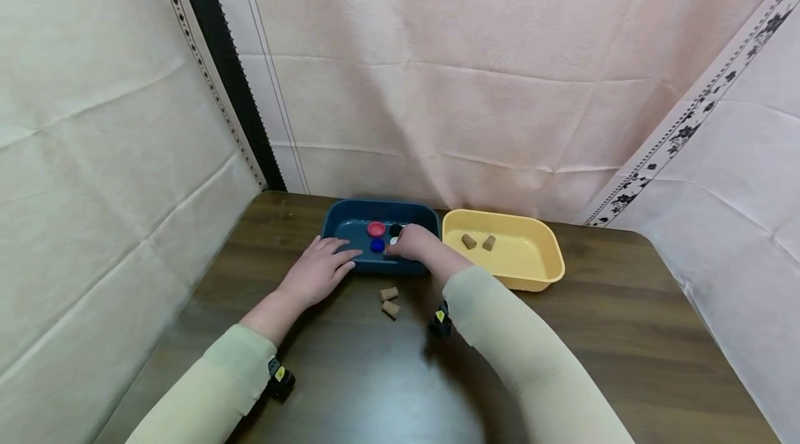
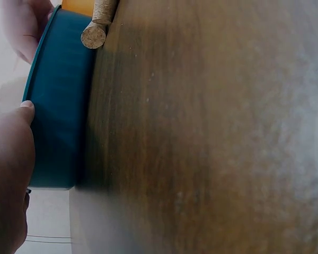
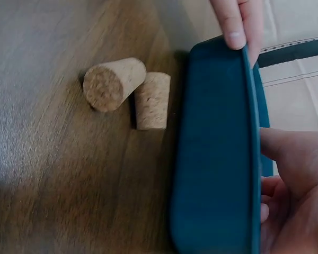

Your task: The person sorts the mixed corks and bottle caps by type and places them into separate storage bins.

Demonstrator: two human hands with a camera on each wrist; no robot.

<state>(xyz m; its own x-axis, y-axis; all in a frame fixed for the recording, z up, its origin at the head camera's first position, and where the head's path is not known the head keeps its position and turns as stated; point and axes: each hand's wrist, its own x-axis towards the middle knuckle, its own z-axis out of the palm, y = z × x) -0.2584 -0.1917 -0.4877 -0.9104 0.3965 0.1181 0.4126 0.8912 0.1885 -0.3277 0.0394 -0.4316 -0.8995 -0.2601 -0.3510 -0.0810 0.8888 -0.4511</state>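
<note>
My left hand [image 1: 319, 272] lies over the left end of the dark blue tray [image 1: 381, 268], its fingers spread and the thumb [image 2: 27, 108] touching the near rim. Inside the tray my right hand [image 1: 417, 244] bends down and pinches a small white cap [image 1: 394, 240]; the near wall hides its fingertips in the right wrist view. Around that cap sit a red cap [image 1: 376, 229], a blue cap [image 1: 378, 245] and a black cap [image 1: 396, 230].
Right of the blue tray stands a yellow tray [image 1: 550, 260] with two cork stoppers [image 1: 478, 242] in it. Two more cork stoppers [image 3: 116, 84] lie together on the wooden table [image 1: 350, 360], just before the blue tray. A cloth curtain [image 1: 469, 83] hangs behind.
</note>
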